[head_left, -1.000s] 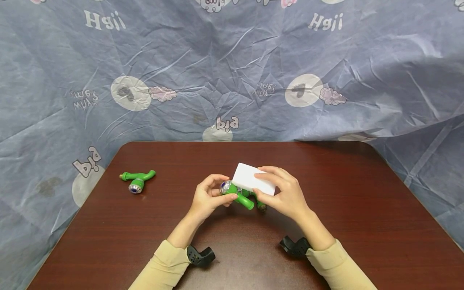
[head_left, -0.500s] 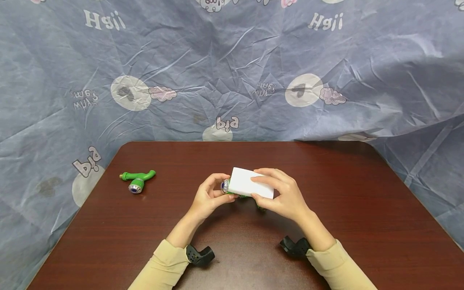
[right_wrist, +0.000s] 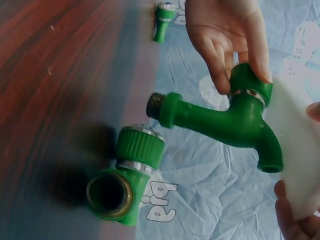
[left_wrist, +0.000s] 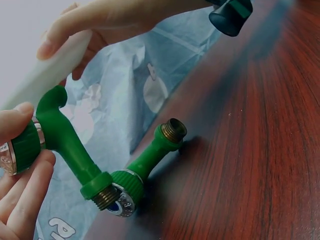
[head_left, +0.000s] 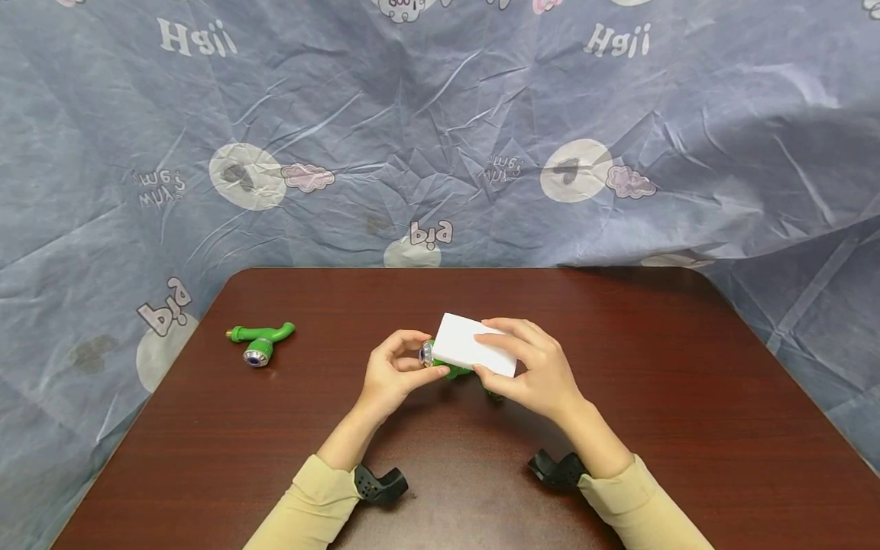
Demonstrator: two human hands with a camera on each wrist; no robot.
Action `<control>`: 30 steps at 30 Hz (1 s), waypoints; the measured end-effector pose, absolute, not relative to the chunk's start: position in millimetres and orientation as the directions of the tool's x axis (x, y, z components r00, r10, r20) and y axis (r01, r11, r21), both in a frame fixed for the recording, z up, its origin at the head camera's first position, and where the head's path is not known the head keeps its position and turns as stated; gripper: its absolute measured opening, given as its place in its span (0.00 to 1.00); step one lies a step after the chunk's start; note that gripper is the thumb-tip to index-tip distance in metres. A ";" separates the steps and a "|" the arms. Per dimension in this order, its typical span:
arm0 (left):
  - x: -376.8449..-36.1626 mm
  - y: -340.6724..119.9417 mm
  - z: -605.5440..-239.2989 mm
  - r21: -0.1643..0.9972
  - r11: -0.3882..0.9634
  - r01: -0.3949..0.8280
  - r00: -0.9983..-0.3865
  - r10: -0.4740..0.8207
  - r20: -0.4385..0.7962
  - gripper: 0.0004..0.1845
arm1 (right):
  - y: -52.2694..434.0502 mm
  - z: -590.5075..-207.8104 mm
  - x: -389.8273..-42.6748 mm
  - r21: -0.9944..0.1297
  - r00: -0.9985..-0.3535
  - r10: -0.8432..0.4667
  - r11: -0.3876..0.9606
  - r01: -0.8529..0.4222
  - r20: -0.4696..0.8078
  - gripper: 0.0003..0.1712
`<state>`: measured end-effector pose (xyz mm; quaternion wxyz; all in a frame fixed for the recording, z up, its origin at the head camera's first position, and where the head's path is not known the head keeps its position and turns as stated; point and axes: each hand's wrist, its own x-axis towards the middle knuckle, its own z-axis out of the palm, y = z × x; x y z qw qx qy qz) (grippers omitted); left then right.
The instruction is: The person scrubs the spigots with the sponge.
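The head view shows the left hand [head_left: 392, 374] holding a tap [head_left: 457, 372] over the middle of the counter [head_left: 632, 351], mostly hidden behind a white block [head_left: 470, 342]. The wrist views uncover its curved spout [right_wrist: 270, 152], threaded end [right_wrist: 156, 106] and ribbed knob [right_wrist: 245, 82]; the left grip is closed to the knob's width, thumb and fingers pinching it. The right hand [head_left: 536, 365] has its grip spread to the block's width, holding it beside the tap; whether the two touch, I cannot tell. Below, a second tap [left_wrist: 147, 157] rests on the counter, a green scrap from above, its brass mouth [left_wrist: 173, 130] plain from the left wrist. A third tap [head_left: 264, 336], in the head and right wrist views alone, lies near the counter's left edge.
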<state>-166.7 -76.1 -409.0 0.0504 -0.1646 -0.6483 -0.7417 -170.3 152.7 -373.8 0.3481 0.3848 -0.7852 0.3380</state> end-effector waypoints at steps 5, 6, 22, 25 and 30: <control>-166.5 -76.1 -408.0 0.951 -0.142 0.275 -0.951 0.103 0.291 0.25 | 153.4 -374.2 -171.8 -0.239 -0.460 -0.357 0.517 -0.822 0.813 0.15; -166.2 -75.8 -407.6 0.951 -0.143 0.274 -0.952 0.096 0.289 0.25 | 154.0 -374.3 -172.1 -0.240 -0.466 -0.340 0.535 -0.810 0.817 0.15; -166.5 -75.2 -410.5 0.929 -0.192 0.316 -0.945 0.019 0.326 0.22 | 155.5 -376.2 -173.8 -0.242 -0.457 -0.226 0.609 -0.756 0.860 0.17; -166.8 -75.7 -410.1 0.929 -0.195 0.315 -0.947 0.001 0.322 0.22 | 154.2 -376.4 -174.1 -0.215 -0.423 -0.263 0.569 -0.794 0.867 0.17; -167.4 -76.7 -409.9 0.925 -0.194 0.328 -0.944 -0.042 0.326 0.20 | 152.5 -376.6 -174.3 -0.190 -0.407 -0.295 0.558 -0.808 0.865 0.17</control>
